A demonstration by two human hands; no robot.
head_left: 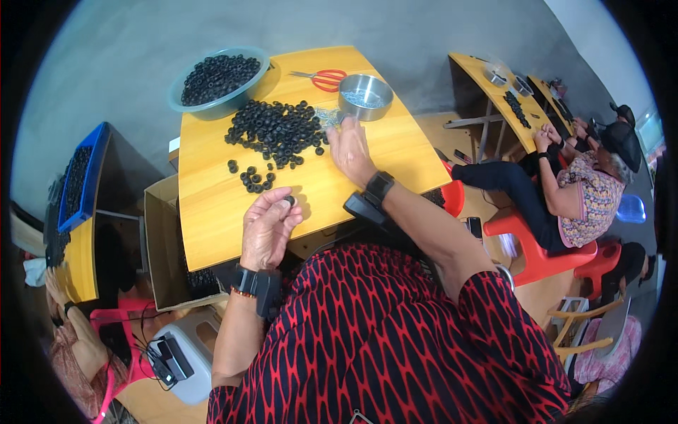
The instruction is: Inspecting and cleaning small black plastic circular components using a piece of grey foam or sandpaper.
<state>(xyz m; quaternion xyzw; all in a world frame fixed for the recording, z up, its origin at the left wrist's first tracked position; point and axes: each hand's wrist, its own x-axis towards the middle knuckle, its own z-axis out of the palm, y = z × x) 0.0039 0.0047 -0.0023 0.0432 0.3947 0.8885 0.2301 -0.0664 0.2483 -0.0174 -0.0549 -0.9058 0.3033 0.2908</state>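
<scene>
Between the thumb and fingers of my left hand (pixel 263 230) is a small black ring-shaped piece (pixel 289 201), held just above the table's near edge. My right hand (pixel 351 152) reaches forward over the yellow table (pixel 395 159), fingers stretched out at a small heap of thin silvery metal pieces (pixel 326 116). Its fingertips touch or nearly touch that heap, and whether they pinch a piece is too small to tell. Beside them stands a round metal bowl (pixel 365 97) with more silvery pieces inside. A large pile of black ring-shaped pieces (pixel 272 131) lies left of my right hand, with several scattered nearer me.
A translucent green basin (pixel 182 99) full of black pieces stands at the far left. Red-handled scissors (pixel 327 79) lie behind the pile. A cardboard box (pixel 161 244) is left of the table. People work at other tables on both sides, one on a red stool (pixel 526 244).
</scene>
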